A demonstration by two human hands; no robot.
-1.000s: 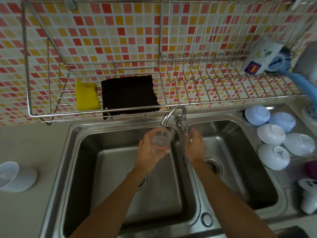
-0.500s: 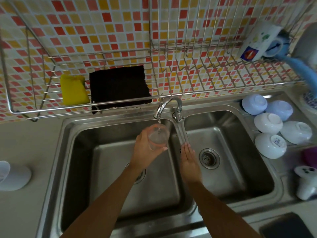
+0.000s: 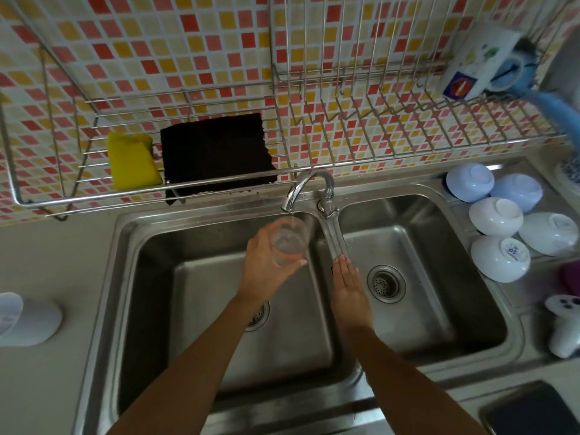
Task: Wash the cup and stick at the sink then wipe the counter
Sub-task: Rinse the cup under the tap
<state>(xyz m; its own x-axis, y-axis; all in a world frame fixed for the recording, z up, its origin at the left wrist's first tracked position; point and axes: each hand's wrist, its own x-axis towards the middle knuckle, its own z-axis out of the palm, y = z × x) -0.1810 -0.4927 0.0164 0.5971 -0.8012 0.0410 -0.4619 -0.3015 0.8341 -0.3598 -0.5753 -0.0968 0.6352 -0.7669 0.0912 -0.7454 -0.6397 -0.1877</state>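
— Holding what, and where?
— A clear cup point(image 3: 289, 240), gripped by the left hand point(image 3: 266, 271) with fingers and thumb curled round its wall, mouth up, directly below the faucet point(image 3: 306, 188) spout. It hangs over the back of the left sink basin point(image 3: 194, 302). A thin stream appears to enter the cup, though the water is hard to make out.

— And the other grip?
— The right hand point(image 3: 348, 288) has its fingers straight and together and holds nothing. It lies along the divider between the two basins, fingertips pointing toward the faucet base.

— Surroundings?
— The right basin point(image 3: 439, 277) shows its drain point(image 3: 384, 283) just beside the right hand. On the draining board to the right, five overturned bowls point(image 3: 499, 259) sit clustered, two pale blue and three white. Above the sink, a wire rack point(image 3: 361, 127) on the tiled wall carries a yellow sponge point(image 3: 131, 161) and a dark cloth point(image 3: 216, 155) side by side, with a mug point(image 3: 480, 61) at its far right. A white container point(image 3: 28, 321) stands on the counter point(image 3: 53, 262) to the left, well apart from the sink.
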